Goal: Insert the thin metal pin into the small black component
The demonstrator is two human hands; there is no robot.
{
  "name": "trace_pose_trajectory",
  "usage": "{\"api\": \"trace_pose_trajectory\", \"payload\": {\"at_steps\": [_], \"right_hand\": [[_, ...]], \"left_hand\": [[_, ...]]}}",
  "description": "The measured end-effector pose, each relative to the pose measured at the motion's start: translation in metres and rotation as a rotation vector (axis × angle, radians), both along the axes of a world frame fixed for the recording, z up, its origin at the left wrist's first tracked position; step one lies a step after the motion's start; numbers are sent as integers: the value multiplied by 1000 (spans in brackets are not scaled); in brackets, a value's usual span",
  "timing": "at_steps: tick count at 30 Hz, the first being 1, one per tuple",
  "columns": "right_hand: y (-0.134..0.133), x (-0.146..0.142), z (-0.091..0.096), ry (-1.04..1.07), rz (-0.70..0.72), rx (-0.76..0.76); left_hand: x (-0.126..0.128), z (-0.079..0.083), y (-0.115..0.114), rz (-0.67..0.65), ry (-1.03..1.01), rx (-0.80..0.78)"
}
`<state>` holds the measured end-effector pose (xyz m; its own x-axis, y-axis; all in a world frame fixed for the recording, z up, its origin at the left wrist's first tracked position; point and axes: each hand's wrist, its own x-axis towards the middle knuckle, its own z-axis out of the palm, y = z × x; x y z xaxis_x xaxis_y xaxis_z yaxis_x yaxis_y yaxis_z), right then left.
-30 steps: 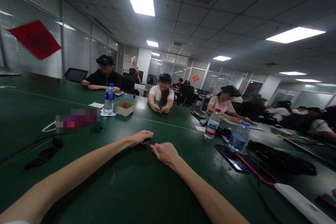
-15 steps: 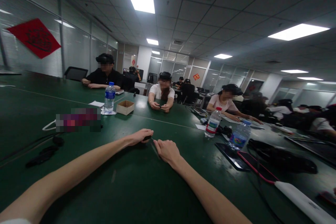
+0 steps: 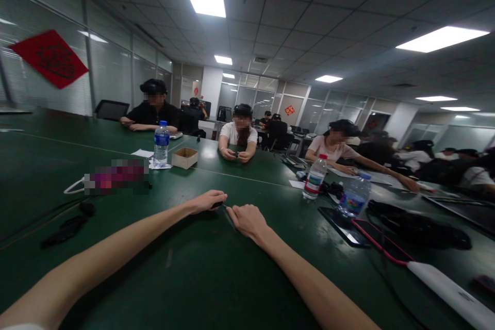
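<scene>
The left hand (image 3: pixel 209 200) still pinches a small dark object (image 3: pixel 218 205), right there over the green table (image 3: pixel 174 278)! The right hand (image 3: pixel 248 220) stays curled just beside it; whether it grips anything, I can't tell. And a change at right: the co-worker's arm (image 3: pixel 382 168) now stretches farther out than a second ago!

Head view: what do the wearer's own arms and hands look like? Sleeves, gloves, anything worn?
Left hand and right hand: no gloves, no watch or bracelet visible. Left arm and right arm: forearms uncovered, no cables. A sliver of white sleeve shows on the left only.
</scene>
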<state>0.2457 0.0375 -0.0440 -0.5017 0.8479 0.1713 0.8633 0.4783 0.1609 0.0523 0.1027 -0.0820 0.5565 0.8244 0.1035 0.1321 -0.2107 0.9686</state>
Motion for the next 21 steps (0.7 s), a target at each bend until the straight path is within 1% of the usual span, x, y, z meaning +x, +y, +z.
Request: {"api": "trace_pose_trajectory", "payload": {"at_steps": [4,9,11,13,17,21], "right_hand": [[0,1,2,-33,51,5],[-8,-9,3,-124,221,-17],[-11,-12,3,-126,250,-7],[-13,-13,2,-105,232,18],[-10,-11,-2,-45,133,76],[-3,-5,-4,6,42,86]], "left_hand": [[-1,3,-2,5,29,26],[3,8,-3,24,18,19],[5,9,-4,31,1,16],[6,7,-3,43,-20,17],[6,1,1,84,-59,28],[5,-3,5,113,-134,-7]]}}
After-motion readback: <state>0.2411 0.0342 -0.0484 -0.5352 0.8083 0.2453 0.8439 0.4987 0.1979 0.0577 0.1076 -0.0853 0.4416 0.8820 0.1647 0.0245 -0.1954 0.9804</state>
